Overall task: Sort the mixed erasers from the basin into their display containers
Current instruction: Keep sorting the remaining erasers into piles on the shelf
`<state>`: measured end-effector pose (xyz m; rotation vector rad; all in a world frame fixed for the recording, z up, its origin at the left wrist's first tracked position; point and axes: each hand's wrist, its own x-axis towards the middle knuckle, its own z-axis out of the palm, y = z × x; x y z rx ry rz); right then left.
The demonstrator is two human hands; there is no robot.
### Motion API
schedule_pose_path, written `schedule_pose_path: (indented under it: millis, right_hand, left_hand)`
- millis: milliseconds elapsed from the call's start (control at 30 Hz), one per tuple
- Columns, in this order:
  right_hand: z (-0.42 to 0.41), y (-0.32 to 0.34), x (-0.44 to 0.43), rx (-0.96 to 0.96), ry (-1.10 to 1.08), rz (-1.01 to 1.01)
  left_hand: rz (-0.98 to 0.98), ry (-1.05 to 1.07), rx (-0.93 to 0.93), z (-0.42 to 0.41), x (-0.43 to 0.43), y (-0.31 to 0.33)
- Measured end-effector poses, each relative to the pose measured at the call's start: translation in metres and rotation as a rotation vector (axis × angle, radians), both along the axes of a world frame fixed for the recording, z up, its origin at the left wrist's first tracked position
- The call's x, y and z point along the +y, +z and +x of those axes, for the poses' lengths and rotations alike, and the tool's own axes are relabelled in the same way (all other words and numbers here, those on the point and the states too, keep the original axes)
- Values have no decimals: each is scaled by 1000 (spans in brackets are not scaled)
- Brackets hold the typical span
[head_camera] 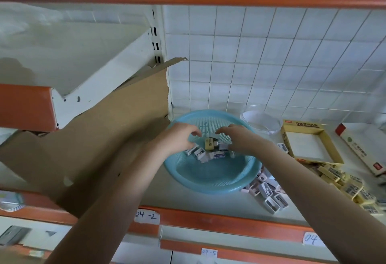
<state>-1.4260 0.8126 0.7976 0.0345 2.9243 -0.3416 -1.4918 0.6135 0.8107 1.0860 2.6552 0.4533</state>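
Head view: 2 bare forearms reach into a blue mesh basin (208, 187) standing on a shop shelf (188, 201). The task's things, a small cluster of sleeved erasers (203, 156), lie at the basin's far side, mostly white-grey, with 1 yellow eraser (208, 144) and 1 blue-printed eraser (218, 155) among them. Left hand (179, 138) arches over the cluster's left edge, thumb at or beside a white piece; right hand (242, 140) arches over the right edge. Fingers of both are curled, but cannot tell whether either has pinched anything. Handling, as a judgement: the blocks look light, firm and slightly rubbery, not fragile; the paper sleeves could slide, so best taken across the 2 long sides between thumb and forefinger. Mesh floor is curved, so pieces may roll together when 1 is lifted. Containers: a clear round tub (271, 127) just behind the basin, nothing seen in it; an open yellow box (288, 140) to the right, white bottom showing; a white and red box (359, 146) beyond it, contents hidden. On the shelf, a grey-white pile (269, 194) sits against the basin's near-right rim, and a yellow-sleeved pile (353, 188) lies in front of the yellow box. Torn cardboard (104, 138) lines the left.
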Motion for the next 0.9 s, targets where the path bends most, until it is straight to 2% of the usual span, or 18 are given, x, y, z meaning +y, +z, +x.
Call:
schedule_pose_path:
  millis: [167,333,500,733,900]
  right_hand:
    - [-1,0,0,-82,28,2]
    - [6,-12,-6,-72,93,-17]
    - [5,-11,-7,-61,110,-68]
    - [5,-4,-7,117,35,-205]
    - [5,-7,-3,300,-126,-449]
  left_hand:
    - [-182,-85,-52,4,25,-8]
    - [-182,-78,-108,2,28,-20]
    - [-153,17,-121,-3,21,-18]
    - [-193,20,-142,3,17,-21]
    - [-146,14,-160,6,16,-24]
